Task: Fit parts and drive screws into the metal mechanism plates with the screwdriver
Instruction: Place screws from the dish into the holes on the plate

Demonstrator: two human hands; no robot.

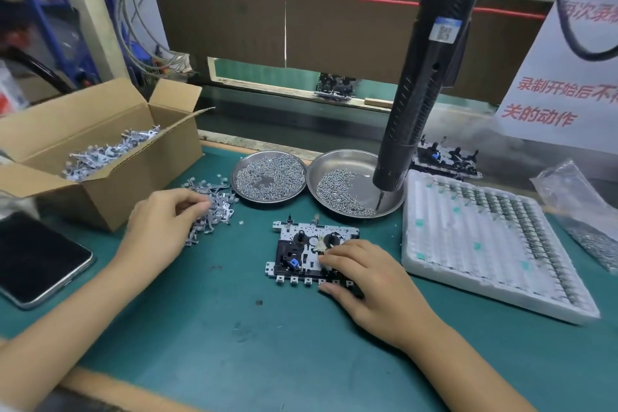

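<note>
While red Chinese sign [548, 104] reads 关的动作, hands on mechanism plate [311, 251], bracket pile [214, 207]

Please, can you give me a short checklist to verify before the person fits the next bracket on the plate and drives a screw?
1. Mechanism plate lies flat on the green mat: ok.
2. Right hand steadies the plate, fingers resting on its right part: ok.
3. Left hand has picked one bracket from the loose pile: cannot tell; the fingertips are curled into the pile.
4. Screws at hand: ok, both steel dishes hold screws.
5. Screwdriver in hand: not ok; it hangs free, tip over the right dish.
6. Screw hole for the bracket clear: cannot tell, too small.
</note>
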